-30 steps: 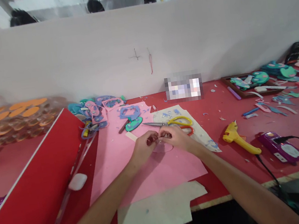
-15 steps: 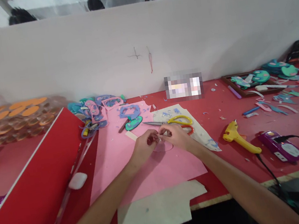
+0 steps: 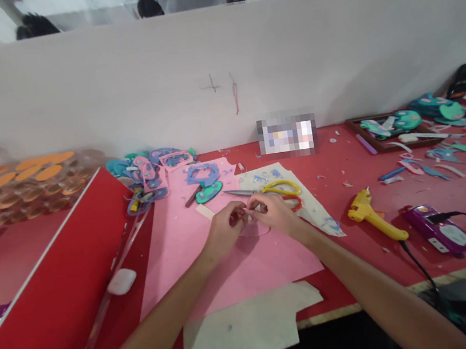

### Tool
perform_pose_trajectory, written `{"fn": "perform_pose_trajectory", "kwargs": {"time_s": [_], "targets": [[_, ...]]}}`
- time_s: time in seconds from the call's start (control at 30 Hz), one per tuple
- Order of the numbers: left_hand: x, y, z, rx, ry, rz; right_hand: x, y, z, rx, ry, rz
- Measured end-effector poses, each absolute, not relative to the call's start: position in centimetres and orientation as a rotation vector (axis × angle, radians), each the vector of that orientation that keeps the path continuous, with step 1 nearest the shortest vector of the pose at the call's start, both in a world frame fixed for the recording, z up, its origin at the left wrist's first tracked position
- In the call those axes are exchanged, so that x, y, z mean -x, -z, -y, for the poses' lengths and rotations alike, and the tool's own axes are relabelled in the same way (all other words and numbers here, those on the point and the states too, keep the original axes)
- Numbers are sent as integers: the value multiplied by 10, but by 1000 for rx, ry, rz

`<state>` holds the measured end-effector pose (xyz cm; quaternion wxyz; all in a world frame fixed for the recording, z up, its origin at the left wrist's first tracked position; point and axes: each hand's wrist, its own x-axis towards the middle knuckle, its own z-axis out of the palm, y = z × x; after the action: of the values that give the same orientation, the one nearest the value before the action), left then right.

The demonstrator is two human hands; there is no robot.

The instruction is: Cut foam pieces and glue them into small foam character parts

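Head camera: I sit at a red tabletop point(image 3: 326, 158) with both forearms reaching over a large pink sheet point(image 3: 177, 240). My left hand point(image 3: 225, 227) and right hand point(image 3: 277, 214) meet above its middle, the fingers of each drawn into a narrow pinch, fingertips almost together. Between them they hold a pale pink, round-edged flat piece point(image 3: 256, 230); its lower curve shows under my knuckles, over the sheet. Whether something smaller is pinched at its upper edge I cannot tell.

To handle it well, I judge that one pinch should steady the edge while the other does the fine work, lightly, since thin material would likely crease or mark under a hard grip. Small movements from the fingertips, wrists low and quiet, should suit it best.

Just beyond my right hand lie long scissors with yellow and orange handles point(image 3: 267, 188), partly on an off-white paper sheet point(image 3: 317, 214); I would hold my knuckles clear of them. A green oval piece point(image 3: 209, 193) lies past my left hand. The yellow glue gun point(image 3: 371, 214) rests well to my right, near a purple box point(image 3: 440, 229) with a black cable.
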<state>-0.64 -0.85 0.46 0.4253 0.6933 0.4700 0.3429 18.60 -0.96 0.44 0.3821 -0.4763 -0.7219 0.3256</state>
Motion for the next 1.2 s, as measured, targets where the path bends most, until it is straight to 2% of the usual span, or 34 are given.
{"fn": "perform_pose_trajectory", "kwargs": {"time_s": [1.2], "targets": [[7, -1, 9, -1731, -843, -1158, -185, -6, 11, 1214, -856, 1845]]}}
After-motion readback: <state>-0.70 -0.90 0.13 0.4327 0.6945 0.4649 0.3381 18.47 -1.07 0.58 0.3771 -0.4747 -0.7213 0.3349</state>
